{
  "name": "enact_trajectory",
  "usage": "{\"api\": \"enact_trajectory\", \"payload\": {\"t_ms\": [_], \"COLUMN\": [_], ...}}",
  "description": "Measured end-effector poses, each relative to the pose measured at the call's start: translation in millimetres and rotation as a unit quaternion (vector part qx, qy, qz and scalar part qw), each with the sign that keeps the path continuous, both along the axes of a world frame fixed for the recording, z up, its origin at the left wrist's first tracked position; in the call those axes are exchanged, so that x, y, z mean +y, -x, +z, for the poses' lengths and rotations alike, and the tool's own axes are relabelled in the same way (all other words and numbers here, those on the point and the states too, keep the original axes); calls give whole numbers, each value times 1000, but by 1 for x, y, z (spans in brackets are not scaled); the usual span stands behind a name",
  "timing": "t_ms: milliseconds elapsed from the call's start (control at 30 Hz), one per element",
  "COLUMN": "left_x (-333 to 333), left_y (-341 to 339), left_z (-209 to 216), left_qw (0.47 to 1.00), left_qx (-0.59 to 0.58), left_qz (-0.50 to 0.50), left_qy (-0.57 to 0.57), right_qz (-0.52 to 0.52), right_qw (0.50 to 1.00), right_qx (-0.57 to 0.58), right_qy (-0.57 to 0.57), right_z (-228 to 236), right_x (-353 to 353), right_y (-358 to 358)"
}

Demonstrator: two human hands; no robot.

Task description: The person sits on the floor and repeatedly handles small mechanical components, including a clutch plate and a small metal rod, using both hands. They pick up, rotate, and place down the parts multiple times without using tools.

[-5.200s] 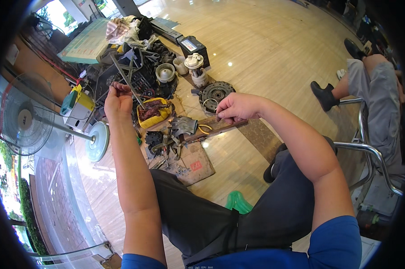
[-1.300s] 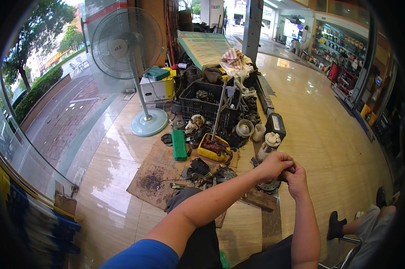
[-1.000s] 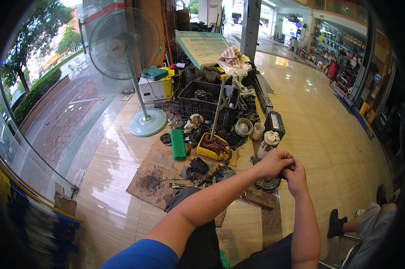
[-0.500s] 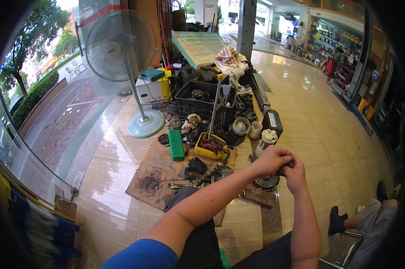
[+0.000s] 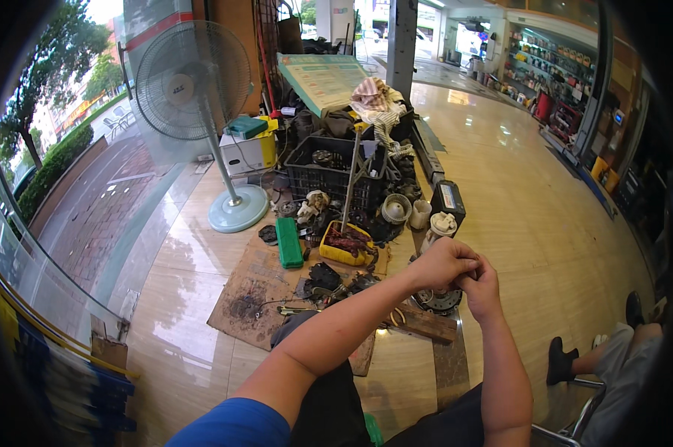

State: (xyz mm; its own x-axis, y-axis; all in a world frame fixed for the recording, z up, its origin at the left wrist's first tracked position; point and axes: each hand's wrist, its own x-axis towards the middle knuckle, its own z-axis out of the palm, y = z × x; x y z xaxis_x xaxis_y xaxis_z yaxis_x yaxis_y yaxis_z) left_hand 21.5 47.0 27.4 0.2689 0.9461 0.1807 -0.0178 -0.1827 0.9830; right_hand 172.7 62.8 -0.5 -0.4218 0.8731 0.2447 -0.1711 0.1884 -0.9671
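My left hand (image 5: 447, 265) and my right hand (image 5: 482, 289) meet at the fingertips, both with fingers pinched closed. Whatever lies between them is too small or too hidden to name. Just beyond the hands stands an off-white plastic part with a rounded top (image 5: 443, 223). Partly covered by my hands is a dark round metal piece (image 5: 439, 302). Below them a wooden block (image 5: 429, 325) lies on the floor, with a yellow-handled tool (image 5: 397, 318) beside its left end.
Left of my hands, a cardboard sheet (image 5: 236, 316) carries a green case (image 5: 289, 243) and greasy parts. A yellow tub (image 5: 344, 255) and black crate (image 5: 329, 182) stand ahead. A fan (image 5: 236, 208) is at left. Another person's leg and shoe (image 5: 562, 363) show at right.
The view has shifted slightly, and my joined hands appear a little lower on the right side. More of the yellow-handled tool shows below my left forearm. Both hands stay pinched together.
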Motion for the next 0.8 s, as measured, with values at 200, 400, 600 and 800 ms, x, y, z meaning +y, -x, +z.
{"api": "enact_trajectory", "payload": {"t_ms": [200, 400, 600, 800], "left_x": [-5, -7, -17, -3], "left_y": [-2, -2, -10, -11], "left_z": [0, 5, 9, -8], "left_qw": [1000, 1000, 979, 994], "left_qx": [-26, 14, 70, -105], "left_qz": [4, 3, 62, 37], "left_qy": [-1, -20, -179, -21], "right_qz": [-3, 6, -12, 7], "right_qw": [1000, 1000, 993, 999], "right_qx": [-1, 12, -20, -30], "right_qy": [10, -3, -116, -45], "right_z": [-1, 1, 3, 7], "right_x": [1, -1, 3, 0], "right_y": [0, 0, -5, -5]}}
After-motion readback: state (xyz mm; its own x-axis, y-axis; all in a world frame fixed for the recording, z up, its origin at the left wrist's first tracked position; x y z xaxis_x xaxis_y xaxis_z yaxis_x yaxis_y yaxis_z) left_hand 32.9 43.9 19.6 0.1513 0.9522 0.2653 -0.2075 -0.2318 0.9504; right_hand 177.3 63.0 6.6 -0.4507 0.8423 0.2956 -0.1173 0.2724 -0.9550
